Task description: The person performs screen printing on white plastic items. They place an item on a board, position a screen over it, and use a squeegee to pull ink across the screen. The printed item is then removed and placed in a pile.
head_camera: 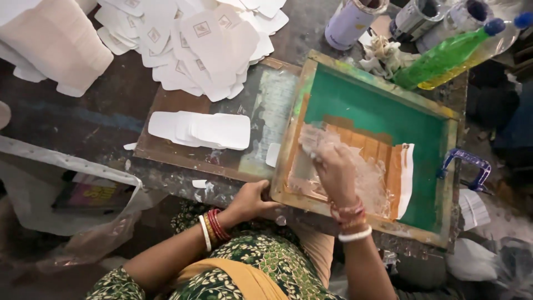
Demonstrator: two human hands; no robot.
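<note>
We grip the near-left corner of the wooden printing screen (366, 139) with our left hand (252, 201), fingers curled on its frame. Our right hand (333, 166) presses a blurred rag (313, 139) on the green mesh, closed around it. The screen lies on the worktop (83, 122), beside 1 stack of white cards (200, 130).

A green garment (261, 261) with a pale floral print and a mustard scarf (244, 278) sits at six o'clock. The left wrist wears red, gold and white bangles (212, 228); the right wrist wears pink and white ones (350, 219).
</note>
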